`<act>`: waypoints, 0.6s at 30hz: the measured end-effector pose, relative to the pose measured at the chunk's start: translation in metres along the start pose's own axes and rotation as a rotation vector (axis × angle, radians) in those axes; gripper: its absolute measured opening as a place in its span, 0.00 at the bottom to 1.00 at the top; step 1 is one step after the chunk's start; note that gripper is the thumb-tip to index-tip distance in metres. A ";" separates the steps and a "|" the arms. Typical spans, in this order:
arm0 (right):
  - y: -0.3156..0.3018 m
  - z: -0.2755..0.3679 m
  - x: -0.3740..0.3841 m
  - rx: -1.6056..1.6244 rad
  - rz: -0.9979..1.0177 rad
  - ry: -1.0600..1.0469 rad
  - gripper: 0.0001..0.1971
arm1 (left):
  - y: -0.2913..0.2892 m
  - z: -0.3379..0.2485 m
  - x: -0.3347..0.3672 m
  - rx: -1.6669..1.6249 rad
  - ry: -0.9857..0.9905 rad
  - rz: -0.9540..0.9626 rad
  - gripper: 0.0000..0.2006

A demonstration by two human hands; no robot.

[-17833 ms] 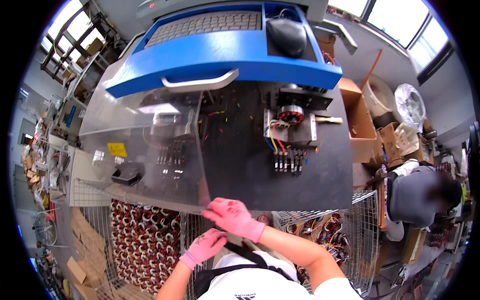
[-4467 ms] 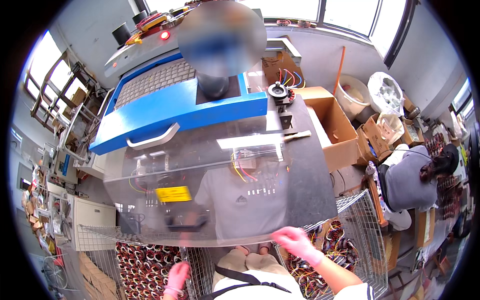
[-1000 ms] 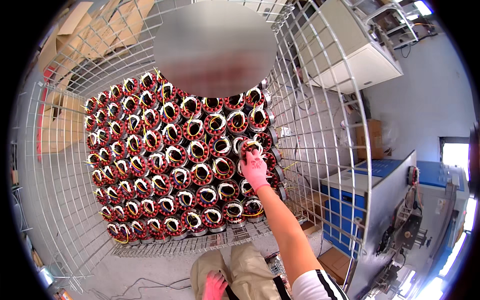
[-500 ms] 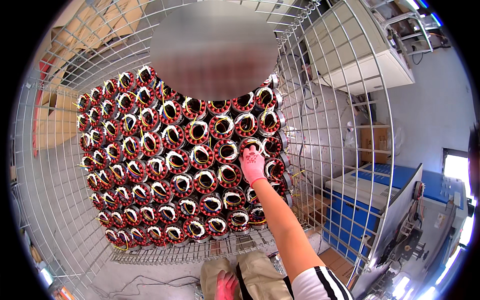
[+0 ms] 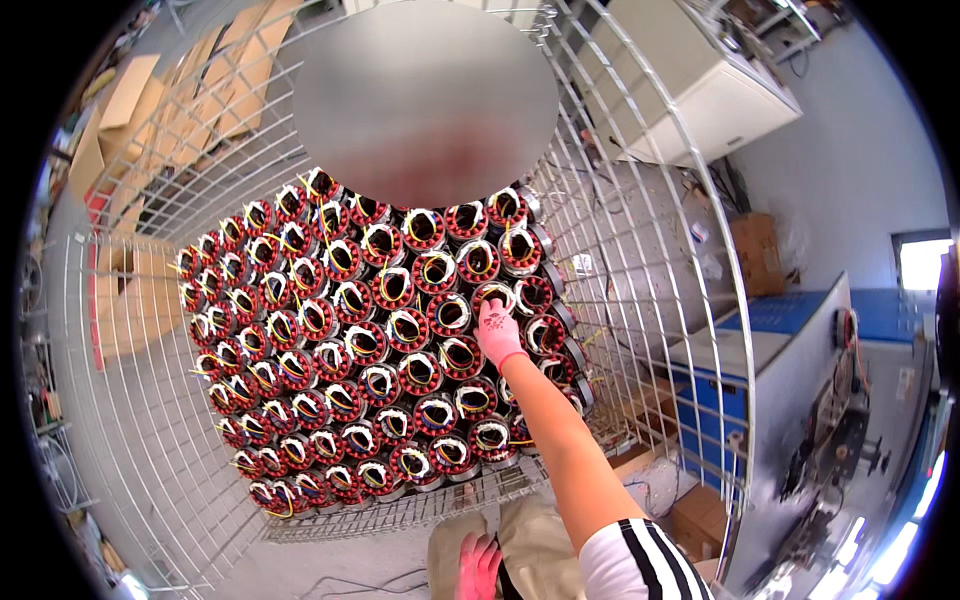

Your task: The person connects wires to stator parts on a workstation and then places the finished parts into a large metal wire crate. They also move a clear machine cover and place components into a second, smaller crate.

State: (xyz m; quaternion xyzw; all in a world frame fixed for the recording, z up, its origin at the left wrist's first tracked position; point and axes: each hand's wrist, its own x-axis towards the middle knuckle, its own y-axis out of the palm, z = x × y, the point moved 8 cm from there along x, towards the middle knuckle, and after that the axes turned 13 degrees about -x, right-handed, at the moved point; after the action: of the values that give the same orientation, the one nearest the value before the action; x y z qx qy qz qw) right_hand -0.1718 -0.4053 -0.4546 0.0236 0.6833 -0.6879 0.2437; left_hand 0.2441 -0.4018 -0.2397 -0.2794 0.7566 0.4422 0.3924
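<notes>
Many round motor stators (image 5: 408, 328) with red coils, black centres and white, yellow and blue wires stand packed in rows in a wire mesh cage. My right hand (image 5: 498, 335), in a pink glove, reaches to the right side of the rows. Its bent fingers grip the rim of one motor stator (image 5: 489, 291), fingertips dipping into the centre opening; the hand partly hides it. My left hand (image 5: 480, 567), also in a pink glove, hangs low by my beige trousers, away from the stators. Its fingers are stretched out and hold nothing.
Tall mesh walls (image 5: 690, 190) surround the stators. Flattened cardboard (image 5: 215, 90) lies beyond the left side. To the right are a white cabinet (image 5: 700, 100), a blue machine (image 5: 715, 415) and a cardboard box (image 5: 757, 253). A blurred oval hides the far rows.
The view has shifted and turned slightly, so the cage appears tilted. My right hand stays at the same motor stator. My left hand still hangs low by my trousers.
</notes>
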 end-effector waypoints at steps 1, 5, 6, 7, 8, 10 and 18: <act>-0.016 0.000 -0.021 0.167 -0.116 -0.092 0.23 | -0.011 0.004 -0.004 0.036 0.057 0.090 0.25; -0.051 -0.028 -0.121 0.375 -0.302 -0.051 0.18 | -0.044 0.016 0.007 -0.065 0.004 0.196 0.24; -0.044 -0.044 -0.151 0.404 -0.256 -0.021 0.17 | -0.046 0.020 0.009 -0.105 -0.055 0.213 0.24; -0.048 -0.043 -0.180 0.421 -0.271 -0.033 0.16 | -0.038 0.014 0.000 -0.115 0.002 0.315 0.24; -0.042 -0.072 -0.220 0.430 -0.284 0.038 0.15 | -0.032 0.015 0.002 -0.019 -0.040 0.336 0.24; -0.027 -0.107 -0.302 0.509 -0.193 0.231 0.14 | -0.014 0.021 -0.003 0.160 -0.084 0.342 0.24; 0.091 -0.222 -0.786 0.620 -0.421 1.483 0.15 | 0.115 0.121 -0.094 1.021 -0.157 0.873 0.26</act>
State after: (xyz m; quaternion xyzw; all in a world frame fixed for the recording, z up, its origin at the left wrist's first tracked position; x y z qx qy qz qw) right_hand 0.4867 0.0493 -0.2668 0.4086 0.4362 -0.6821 -0.4213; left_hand 0.2484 -0.2352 -0.1452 0.3054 0.8833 0.1663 0.3144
